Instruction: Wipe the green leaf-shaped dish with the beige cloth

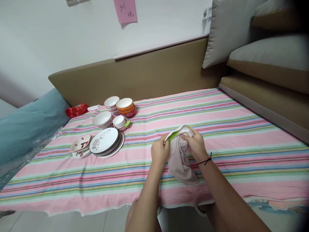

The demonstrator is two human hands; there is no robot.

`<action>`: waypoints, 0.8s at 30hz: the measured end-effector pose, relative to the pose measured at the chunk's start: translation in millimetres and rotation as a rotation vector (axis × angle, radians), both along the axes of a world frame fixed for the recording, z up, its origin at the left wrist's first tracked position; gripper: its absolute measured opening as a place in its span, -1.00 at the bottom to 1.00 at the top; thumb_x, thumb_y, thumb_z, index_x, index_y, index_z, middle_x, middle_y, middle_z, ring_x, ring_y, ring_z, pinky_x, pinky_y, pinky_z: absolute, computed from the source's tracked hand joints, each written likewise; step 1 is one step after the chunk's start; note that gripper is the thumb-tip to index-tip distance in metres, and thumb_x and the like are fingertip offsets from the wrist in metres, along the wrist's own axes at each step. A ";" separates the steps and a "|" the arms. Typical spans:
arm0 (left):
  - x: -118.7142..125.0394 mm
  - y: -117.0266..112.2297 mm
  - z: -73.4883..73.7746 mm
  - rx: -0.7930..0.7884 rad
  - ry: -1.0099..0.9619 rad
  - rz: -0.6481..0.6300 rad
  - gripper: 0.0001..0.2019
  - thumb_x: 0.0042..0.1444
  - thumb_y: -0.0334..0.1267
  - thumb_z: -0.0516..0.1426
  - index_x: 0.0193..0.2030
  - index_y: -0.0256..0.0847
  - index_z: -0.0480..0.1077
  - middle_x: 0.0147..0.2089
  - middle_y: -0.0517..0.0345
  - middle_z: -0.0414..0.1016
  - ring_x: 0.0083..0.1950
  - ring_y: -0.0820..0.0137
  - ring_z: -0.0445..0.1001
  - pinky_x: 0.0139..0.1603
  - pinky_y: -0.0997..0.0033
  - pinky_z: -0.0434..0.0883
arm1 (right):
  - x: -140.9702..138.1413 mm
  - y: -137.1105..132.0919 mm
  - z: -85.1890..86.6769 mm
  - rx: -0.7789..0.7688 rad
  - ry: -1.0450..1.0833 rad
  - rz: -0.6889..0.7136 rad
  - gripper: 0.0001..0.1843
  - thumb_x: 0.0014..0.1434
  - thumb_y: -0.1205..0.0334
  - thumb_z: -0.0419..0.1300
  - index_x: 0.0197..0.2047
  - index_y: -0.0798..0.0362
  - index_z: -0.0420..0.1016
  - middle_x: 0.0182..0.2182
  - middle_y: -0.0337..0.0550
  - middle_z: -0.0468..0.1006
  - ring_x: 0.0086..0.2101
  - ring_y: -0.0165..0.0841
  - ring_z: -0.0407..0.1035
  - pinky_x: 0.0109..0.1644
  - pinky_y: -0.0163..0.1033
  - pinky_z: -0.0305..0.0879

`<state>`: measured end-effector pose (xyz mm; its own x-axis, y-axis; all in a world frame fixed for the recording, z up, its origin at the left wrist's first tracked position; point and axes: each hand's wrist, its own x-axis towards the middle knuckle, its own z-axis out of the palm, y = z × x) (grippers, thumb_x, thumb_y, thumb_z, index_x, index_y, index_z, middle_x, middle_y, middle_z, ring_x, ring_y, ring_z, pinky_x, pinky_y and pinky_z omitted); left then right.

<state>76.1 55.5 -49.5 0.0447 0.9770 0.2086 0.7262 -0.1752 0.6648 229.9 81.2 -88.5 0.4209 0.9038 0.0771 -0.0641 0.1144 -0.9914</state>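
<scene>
Before me a small white-and-green dish (174, 132) is held tilted up on its edge above the striped cloth. My left hand (159, 150) grips the dish's left end, fingers closed. At the other end my right hand (196, 145) is closed on the dish and on a greyish-pink cloth (180, 158). The cloth presses against the dish's near side and hangs below both hands. How far the right fingers reach behind the dish is hidden.
Several stacked plates (105, 140), square dishes (80, 144), white bowls (103, 119), orange bowls (125, 104) and small white dishes (118, 121) stand left on the striped cloth (149, 164). A red package (76, 110) lies behind. Cushions (267, 54) are piled right.
</scene>
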 end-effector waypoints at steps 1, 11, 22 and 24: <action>-0.1 0.0 -0.4 -0.011 -0.018 0.000 -0.64 0.17 -0.28 -0.01 0.04 -0.03 0.48 -0.39 0.17 0.55 -0.46 0.39 0.39 -0.35 0.45 0.22 | 2.2 1.5 -1.6 -0.013 0.019 -0.017 -0.50 -0.23 0.06 0.34 -0.19 0.13 0.49 -0.40 -0.17 0.52 -0.38 -0.33 0.35 -0.32 -0.26 0.27; 3.1 5.2 -2.1 -0.077 -0.463 -0.027 -0.63 0.23 -0.06 -0.06 -0.17 -0.20 0.50 -0.23 0.09 0.56 -0.25 0.33 0.44 -0.22 0.39 0.32 | 7.4 -9.0 10.8 -0.038 -0.560 -0.020 -0.56 0.16 -0.04 0.04 -0.63 0.03 0.18 -0.69 -0.34 0.18 -0.58 -0.45 0.03 -0.48 -0.30 -0.06; -20.0 9.7 -2.5 -0.164 -0.958 0.239 -0.58 0.09 0.05 0.10 -0.16 -0.27 0.50 -0.19 -0.01 0.57 -0.20 0.26 0.49 -0.20 0.31 0.40 | 13.6 -4.8 5.6 -0.013 -0.061 0.138 -0.58 0.02 0.10 0.20 -0.05 0.09 0.51 -0.03 0.01 0.55 -0.04 -0.17 0.42 0.05 -0.07 0.31; -26.6 12.1 3.1 -0.211 -1.121 0.246 -0.53 0.02 0.06 0.17 -0.07 -0.28 0.48 -0.12 -0.05 0.56 -0.17 0.25 0.50 -0.21 0.31 0.42 | 14.1 -3.4 11.6 -0.029 0.104 0.190 -0.51 -0.02 0.15 0.24 0.02 0.05 0.47 0.05 0.00 0.50 0.00 -0.17 0.42 0.03 -0.09 0.36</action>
